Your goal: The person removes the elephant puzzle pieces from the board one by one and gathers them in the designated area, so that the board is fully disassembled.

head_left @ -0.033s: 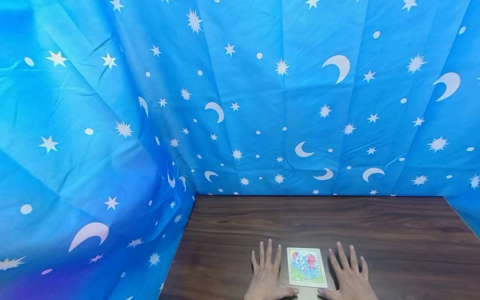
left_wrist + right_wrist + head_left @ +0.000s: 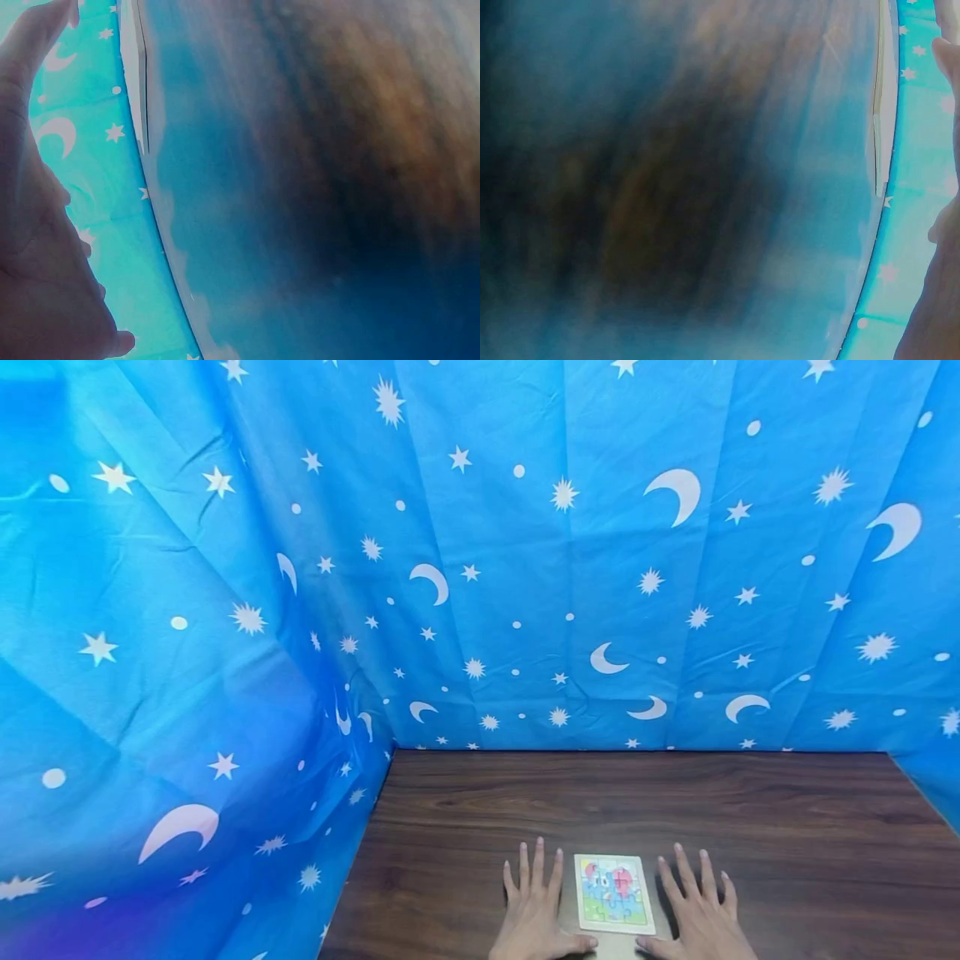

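A small jigsaw puzzle (image 2: pixel 614 894) in a pale frame lies flat on the table, its pieces making a colourful blue, red and green picture. To its left is my left hand (image 2: pixel 531 910), palm down with fingers spread and holding nothing. My right hand (image 2: pixel 701 910) mirrors it on the other side, fingers also spread. Both thumbs point inward near the puzzle's front edge, over a pale patch (image 2: pixel 615 948). The left wrist view shows the left hand (image 2: pixel 37 240) side-on and the puzzle's thin edge (image 2: pixel 136 82). In the right wrist view the right hand (image 2: pixel 937 277) is mostly cut off.
The dark wood-grain table (image 2: pixel 480 802) stretches behind and to both sides of the hands. A blue cloth (image 2: pixel 525 568) with white stars and moons hangs along its back edge. More of that cloth (image 2: pixel 172 710) hangs on the left side.
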`<state>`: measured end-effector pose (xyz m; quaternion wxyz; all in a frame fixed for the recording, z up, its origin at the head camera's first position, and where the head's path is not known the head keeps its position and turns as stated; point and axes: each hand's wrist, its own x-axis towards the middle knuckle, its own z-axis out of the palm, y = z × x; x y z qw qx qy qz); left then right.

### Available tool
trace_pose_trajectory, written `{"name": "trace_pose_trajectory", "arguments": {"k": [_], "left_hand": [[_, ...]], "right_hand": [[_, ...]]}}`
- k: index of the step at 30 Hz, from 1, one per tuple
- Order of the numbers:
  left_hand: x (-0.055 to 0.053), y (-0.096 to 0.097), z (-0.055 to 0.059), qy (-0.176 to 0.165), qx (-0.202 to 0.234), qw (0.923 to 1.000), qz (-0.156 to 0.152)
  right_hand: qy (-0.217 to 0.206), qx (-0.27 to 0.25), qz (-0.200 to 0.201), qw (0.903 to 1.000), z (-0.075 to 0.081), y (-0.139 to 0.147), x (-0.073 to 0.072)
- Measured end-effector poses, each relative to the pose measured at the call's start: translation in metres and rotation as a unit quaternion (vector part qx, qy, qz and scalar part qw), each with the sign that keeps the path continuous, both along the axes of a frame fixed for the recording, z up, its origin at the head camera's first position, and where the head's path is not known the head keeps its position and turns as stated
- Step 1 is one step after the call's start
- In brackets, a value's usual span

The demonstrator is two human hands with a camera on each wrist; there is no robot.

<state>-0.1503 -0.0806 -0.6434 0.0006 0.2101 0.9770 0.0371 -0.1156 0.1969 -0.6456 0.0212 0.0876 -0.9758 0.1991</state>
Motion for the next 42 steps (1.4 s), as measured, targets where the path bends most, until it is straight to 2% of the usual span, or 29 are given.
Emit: {"name": "trace_pose_trajectory", "arguments": {"k": [7, 13, 18, 20, 22, 25, 30, 33, 38, 42], "left_hand": [[0.002, 0.002, 0.002, 0.03, -0.008, 0.9995, 0.0], [0.006, 0.001, 0.003, 0.064, 0.014, 0.9979, 0.002], [0.004, 0.006, 0.002, 0.085, 0.032, 0.9959, -0.007], [0.001, 0.009, 0.004, 0.071, 0.027, 0.997, -0.013], [-0.003, 0.012, 0.007, 0.043, 0.031, 0.9984, -0.02], [-0.01, 0.018, 0.011, -0.014, 0.033, 0.9992, -0.02], [-0.023, 0.024, 0.012, -0.084, 0.048, 0.9952, -0.017], [-0.027, 0.025, 0.011, -0.097, 0.051, 0.9936, -0.025], [-0.027, 0.027, 0.007, -0.088, 0.046, 0.9933, -0.059], [-0.026, 0.027, 0.004, -0.08, 0.038, 0.9933, -0.074]], "right_hand": [[0.005, 0.011, -0.002, 0.9999, 0.003, -0.003, -0.001], [0.014, -0.001, 0.005, 0.9999, 0.005, -0.009, 0.001], [0.035, -0.005, 0.024, 0.9991, 0.008, -0.007, -0.007], [0.047, -0.013, 0.034, 0.9982, 0.012, -0.006, -0.012], [0.058, -0.015, 0.044, 0.9972, 0.017, -0.005, -0.016], [0.068, -0.016, 0.055, 0.996, 0.023, -0.005, -0.023], [0.038, -0.03, 0.066, 0.9967, 0.027, -0.009, -0.032], [0.028, -0.04, 0.072, 0.9962, 0.026, -0.011, -0.037], [0.035, -0.042, 0.074, 0.9958, 0.021, -0.013, -0.044], [0.013, -0.036, 0.069, 0.9969, 0.019, -0.014, -0.048]]}}
